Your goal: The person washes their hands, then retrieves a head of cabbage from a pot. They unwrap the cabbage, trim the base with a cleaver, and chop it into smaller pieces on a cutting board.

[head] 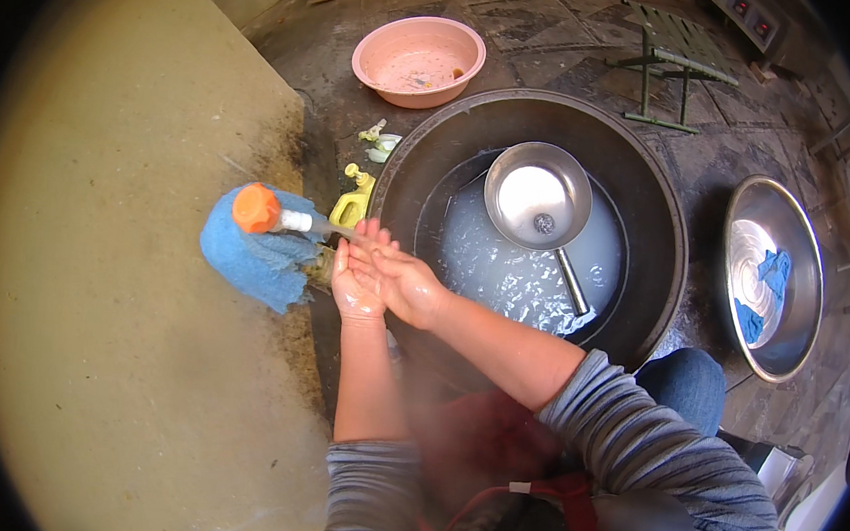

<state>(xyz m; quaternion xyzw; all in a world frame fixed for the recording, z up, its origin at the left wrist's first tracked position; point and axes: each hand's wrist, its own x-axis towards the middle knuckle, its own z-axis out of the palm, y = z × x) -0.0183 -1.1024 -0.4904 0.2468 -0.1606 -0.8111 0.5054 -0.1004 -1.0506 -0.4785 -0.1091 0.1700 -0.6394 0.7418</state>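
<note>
My left hand (358, 290) is palm up beside the tap, wet and holding nothing. Across its fingers rests my right hand (412, 288), also without anything in it. A stream of water runs onto the hands from the white spout (296, 221) of a tap with an orange knob (256, 208). Blue cloth (242, 262) is draped around the tap. Just right of the hands stands a large dark tub (649, 171) of cloudy water (494, 286). A long-handled metal pan (540, 158) sits in it, with a scouring ball (543, 223) inside.
A pale wall (120, 241) borders the left side. Beyond the tub are a pink basin (393, 57) and a green folding stool (670, 53). A metal basin (788, 309) with blue cloths (772, 274) lies right. Near the tap are a yellow container (353, 204) and vegetable scraps (382, 146).
</note>
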